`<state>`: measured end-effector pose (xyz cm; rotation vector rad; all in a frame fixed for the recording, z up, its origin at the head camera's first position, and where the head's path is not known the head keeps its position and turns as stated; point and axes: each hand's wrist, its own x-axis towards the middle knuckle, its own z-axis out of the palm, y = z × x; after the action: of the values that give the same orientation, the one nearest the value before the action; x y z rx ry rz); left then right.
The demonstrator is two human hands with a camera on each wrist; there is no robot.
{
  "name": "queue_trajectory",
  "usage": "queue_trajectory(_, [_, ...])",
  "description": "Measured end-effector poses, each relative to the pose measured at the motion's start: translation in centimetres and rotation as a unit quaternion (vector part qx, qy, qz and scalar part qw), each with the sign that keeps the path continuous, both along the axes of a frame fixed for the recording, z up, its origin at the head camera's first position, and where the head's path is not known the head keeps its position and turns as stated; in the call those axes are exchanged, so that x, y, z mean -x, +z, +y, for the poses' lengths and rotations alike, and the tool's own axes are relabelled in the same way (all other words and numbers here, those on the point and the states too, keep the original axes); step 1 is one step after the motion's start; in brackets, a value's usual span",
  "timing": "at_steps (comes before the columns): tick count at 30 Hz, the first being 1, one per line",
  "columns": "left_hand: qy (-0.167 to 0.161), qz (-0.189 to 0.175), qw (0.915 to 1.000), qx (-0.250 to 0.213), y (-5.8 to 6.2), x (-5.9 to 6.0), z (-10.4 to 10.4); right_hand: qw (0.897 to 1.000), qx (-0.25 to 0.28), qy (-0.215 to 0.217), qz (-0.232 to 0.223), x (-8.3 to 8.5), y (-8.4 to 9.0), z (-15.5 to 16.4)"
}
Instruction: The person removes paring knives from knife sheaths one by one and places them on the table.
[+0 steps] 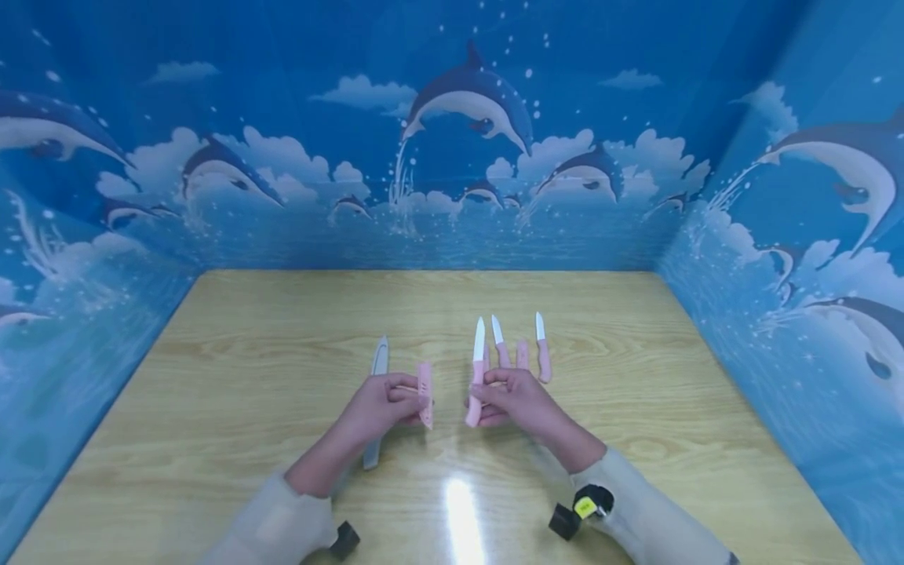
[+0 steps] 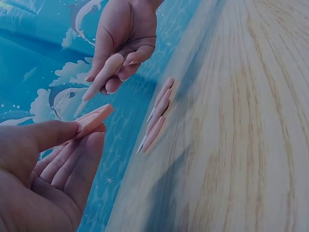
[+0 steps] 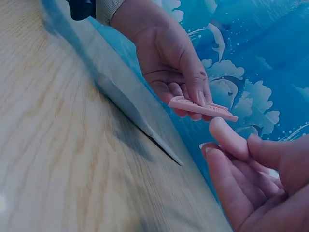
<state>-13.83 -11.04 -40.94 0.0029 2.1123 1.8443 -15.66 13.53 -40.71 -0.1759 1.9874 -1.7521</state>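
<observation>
My left hand [image 1: 381, 402] pinches a pink knife sheath [image 1: 425, 392] between thumb and fingers, raised over the table. In the right wrist view this slotted sheath [image 3: 203, 109] lies across the fingertips. My right hand [image 1: 521, 399] grips a paring knife [image 1: 477, 377] by its pink handle, white blade pointing away from me. The left wrist view shows that handle [image 2: 104, 77] close above the sheath; in the head view a gap separates them. Beneath my left hand lies a larger grey knife [image 1: 380, 357], partly hidden by the hand.
Beyond my right hand lie two more pink-handled knives, one nearer the middle [image 1: 500, 345] and one farther right [image 1: 542, 349]. A pink sheath [image 1: 522, 355] rests between them. Blue dolphin-printed sheeting [image 1: 452, 227] borders the wooden table [image 1: 282, 314] at the back and sides.
</observation>
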Motion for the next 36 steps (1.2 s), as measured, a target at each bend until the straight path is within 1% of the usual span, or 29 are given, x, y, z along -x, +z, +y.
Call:
queue_trajectory(2, [-0.002, 0.000, 1.0000, -0.008, 0.0, 0.1, 0.0, 1.000, 0.002, -0.001, -0.007, 0.0, 0.1, 0.0])
queue_trajectory(7, [0.008, -0.005, 1.0000, 0.000, 0.2, 0.0, 0.1, 1.000, 0.002, -0.003, -0.012, 0.0, 0.3, -0.2])
queue_trajectory(11, [0.011, -0.005, 0.9999, 0.009, 0.4, 0.0, 0.2, 1.000, -0.002, -0.004, -0.009, 0.0, 0.2, -0.3])
queue_trajectory(16, [0.021, 0.009, 0.9991, 0.035, 0.5, 0.7, 0.6, 1.000, -0.015, -0.018, 0.011, 0.5, 0.2, -0.5])
queue_trajectory(19, [0.027, 0.024, 0.9985, 0.042, 0.5, 1.5, 0.9, 0.999, -0.024, -0.031, 0.017, 1.0, 0.2, -0.7])
queue_trajectory(22, [0.040, 0.043, 0.9973, 0.044, 0.6, 2.7, 1.1, 0.997, -0.045, -0.053, 0.029, 1.7, 0.2, -1.0])
queue_trajectory(23, [0.044, 0.051, 0.9965, 0.050, 0.6, 3.2, 1.2, 0.996, -0.059, -0.063, 0.035, 2.0, 0.2, -1.1])
queue_trajectory(26, [0.055, 0.061, 0.9946, 0.063, 0.7, 4.6, 1.1, 0.988, -0.104, -0.085, 0.072, 2.9, 0.4, -1.4])
queue_trajectory(30, [0.069, 0.044, 0.9941, 0.072, 0.6, 6.2, 1.2, 0.976, -0.161, -0.092, 0.116, 4.1, 0.5, -1.8])
queue_trajectory(34, [0.077, 0.025, 0.9932, 0.084, 0.3, 7.4, 1.7, 0.964, -0.212, -0.094, 0.134, 5.5, 0.4, -2.1])
queue_trajectory(36, [0.076, 0.023, 0.9932, 0.085, 0.1, 7.9, 2.0, 0.959, -0.229, -0.095, 0.136, 6.2, 0.1, -2.2])
